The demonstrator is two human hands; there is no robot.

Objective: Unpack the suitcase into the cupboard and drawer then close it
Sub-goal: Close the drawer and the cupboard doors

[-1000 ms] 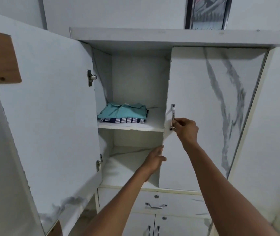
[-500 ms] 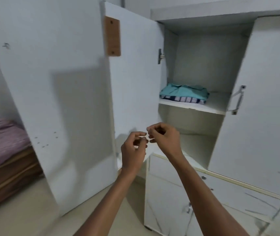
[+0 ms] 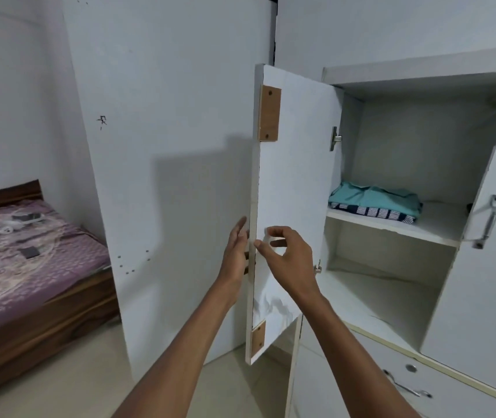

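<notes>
My left hand (image 3: 236, 254) is at the outer side of the open left door (image 3: 289, 206) of the cupboard (image 3: 421, 76). The fingers (image 3: 240, 233) are stretched out and lie flat against the edge of the door; they do not close around anything. My right hand (image 3: 286, 257) is in front of the inner face of the same door. Its fingers (image 3: 274, 232) are bent and loosely apart, the thumb pointing to the left hand, and there is nothing between them. I cannot tell if the fingertips touch the door or are only just beside it.

The door stands almost edge-on to me. On its inner face there is a brown wooden block (image 3: 269, 113) near the top and a smaller one (image 3: 258, 339) near the bottom. The right door (image 3: 482, 267) is also a little open, with a metal handle (image 3: 489, 220) on it.

Inside the cupboard, on the upper shelf (image 3: 439, 227), lie folded clothes (image 3: 373, 203): a teal piece on top of a piece with dark and white stripes. The lower shelf (image 3: 376, 294) has nothing on it. Under the cupboard part there is a drawer (image 3: 361, 372) with a handle, and it is closed.

To the left, well apart from the cupboard, there is a bed (image 3: 29, 267) with a purple cover and some small things on it. The suitcase is not in view.
</notes>
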